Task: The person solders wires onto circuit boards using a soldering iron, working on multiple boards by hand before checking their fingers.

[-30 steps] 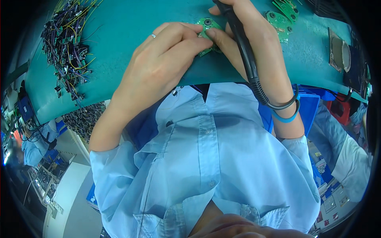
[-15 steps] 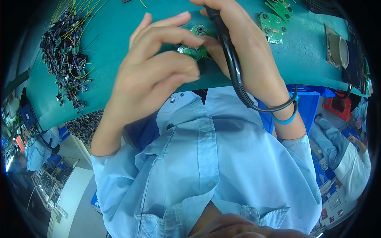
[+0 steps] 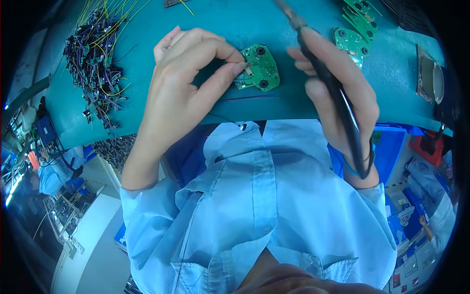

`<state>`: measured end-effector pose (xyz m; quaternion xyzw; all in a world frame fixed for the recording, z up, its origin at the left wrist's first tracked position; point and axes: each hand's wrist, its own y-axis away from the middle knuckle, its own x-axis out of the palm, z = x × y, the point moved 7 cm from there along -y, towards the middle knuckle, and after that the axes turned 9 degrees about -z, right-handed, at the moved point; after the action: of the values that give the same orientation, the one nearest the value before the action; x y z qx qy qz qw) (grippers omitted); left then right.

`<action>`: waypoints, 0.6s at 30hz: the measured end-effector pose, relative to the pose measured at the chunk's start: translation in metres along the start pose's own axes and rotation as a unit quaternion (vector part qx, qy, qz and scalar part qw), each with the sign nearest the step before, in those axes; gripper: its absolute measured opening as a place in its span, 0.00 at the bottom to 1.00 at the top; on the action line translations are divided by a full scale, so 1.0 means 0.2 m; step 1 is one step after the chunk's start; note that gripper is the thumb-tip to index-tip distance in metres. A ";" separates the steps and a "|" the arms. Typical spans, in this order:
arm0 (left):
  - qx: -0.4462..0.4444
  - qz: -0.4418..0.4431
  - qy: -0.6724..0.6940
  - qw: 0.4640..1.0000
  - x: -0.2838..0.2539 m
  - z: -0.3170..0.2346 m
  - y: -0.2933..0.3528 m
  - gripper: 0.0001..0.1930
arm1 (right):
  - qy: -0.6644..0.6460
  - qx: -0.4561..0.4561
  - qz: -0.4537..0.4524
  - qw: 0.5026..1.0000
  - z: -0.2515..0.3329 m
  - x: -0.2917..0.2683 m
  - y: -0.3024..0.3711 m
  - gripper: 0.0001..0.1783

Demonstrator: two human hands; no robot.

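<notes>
A green circuit board (image 3: 267, 68) with two black round parts lies flat on the mat in front of me. My left hand (image 3: 188, 73) is at its left edge, thumb and index fingertip pinched together over the board. Whatever sits between those fingertips is hidden. Below this hand a thin dark wire with a small connector (image 3: 243, 127) hangs at the table's near edge. My right hand (image 3: 342, 93) is closed round the black handle of a soldering iron (image 3: 338, 98), held right of the board. The iron's metal tip points up and left, away from the board.
A heap of dark wires with small connectors (image 3: 93, 68) lies at the left on the green mat (image 3: 161, 29). More green boards (image 3: 350, 46) lie at the far right, near a brownish holder (image 3: 428, 76). Blue bins (image 3: 389, 147) stand below the table edge. People sit at both sides.
My right hand with the soldering iron has moved right and away from the board, uncovering it. The left fingers have come down and closed at the board's left edge.
</notes>
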<state>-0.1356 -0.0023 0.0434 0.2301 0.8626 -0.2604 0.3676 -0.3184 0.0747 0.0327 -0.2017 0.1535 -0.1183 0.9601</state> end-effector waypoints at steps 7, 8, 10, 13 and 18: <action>-0.009 0.065 0.001 0.998 -0.03 0.03 -0.06 0.03 | -0.026 -0.048 -0.033 0.998 0.01 -0.09 0.12 0.23; -0.008 0.075 -0.004 0.997 -0.03 0.03 -0.06 0.03 | -0.070 -0.016 -0.058 0.996 0.00 -0.10 0.14 0.22; -0.004 0.095 -0.012 0.995 -0.04 0.03 -0.08 0.03 | -0.156 0.048 -0.109 0.981 -0.04 -0.12 0.17 0.22; -0.010 0.110 -0.025 0.994 -0.04 0.03 -0.09 0.03 | -0.158 0.075 -0.071 0.982 -0.05 -0.12 0.18 0.21; -0.011 0.128 -0.041 0.991 -0.04 0.02 -0.10 0.03 | -0.146 0.100 -0.023 0.984 -0.05 -0.09 0.17 0.20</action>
<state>-0.1402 -0.0225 0.0528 0.3239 0.8132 -0.2105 0.4353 -0.3338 0.1073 0.0137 -0.1228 -0.0061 -0.1243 0.9846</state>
